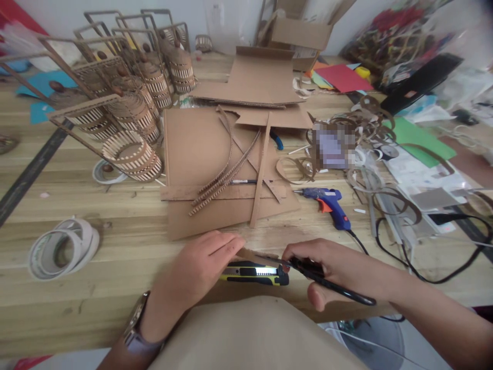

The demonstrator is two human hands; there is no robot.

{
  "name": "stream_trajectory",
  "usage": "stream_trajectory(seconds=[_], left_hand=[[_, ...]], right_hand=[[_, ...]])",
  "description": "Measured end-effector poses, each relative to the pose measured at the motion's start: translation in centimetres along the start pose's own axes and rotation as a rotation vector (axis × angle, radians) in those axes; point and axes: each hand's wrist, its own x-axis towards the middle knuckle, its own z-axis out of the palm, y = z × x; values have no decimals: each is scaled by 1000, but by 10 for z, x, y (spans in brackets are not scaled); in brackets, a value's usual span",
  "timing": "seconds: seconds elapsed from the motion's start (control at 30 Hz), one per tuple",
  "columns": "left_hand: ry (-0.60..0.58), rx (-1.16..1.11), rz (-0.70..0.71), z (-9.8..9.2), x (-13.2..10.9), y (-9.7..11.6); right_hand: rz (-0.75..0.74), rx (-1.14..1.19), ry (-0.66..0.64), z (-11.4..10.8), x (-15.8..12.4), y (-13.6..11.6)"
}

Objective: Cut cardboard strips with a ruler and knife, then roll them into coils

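Fingers pressed together, my left hand (204, 264) pinches one end of a short brown cardboard strip (260, 255) near the table's front edge. Black-handled scissors (350, 294) are gripped in my right hand (331, 262), their blades pointing left along the strip. Part of the blades and the strip's left end are hidden by fingers. Just below the strip lies a yellow-and-black utility knife (254, 272). Beyond my hands, several cut cardboard strips (227, 177) rest on a flat cardboard sheet (192, 144).
A blue glue gun (327, 198) lies to the right, its cord running toward my right arm. White tape rolls (63, 249) sit at left. Several lidded cardboard baskets (134, 113) with tall handles stand behind them. Curled strips (370, 121) and a cardboard box (300, 33) are farther back.
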Motion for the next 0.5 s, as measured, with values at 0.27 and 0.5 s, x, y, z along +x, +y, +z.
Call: stream_trajectory(seconds=[0.27, 0.5], left_hand=[[4, 17, -7, 1, -1, 0], [11, 27, -5, 0, -2, -2]], right_hand=[[52, 185, -36, 6, 1, -1], [30, 172, 18, 13, 0, 2]])
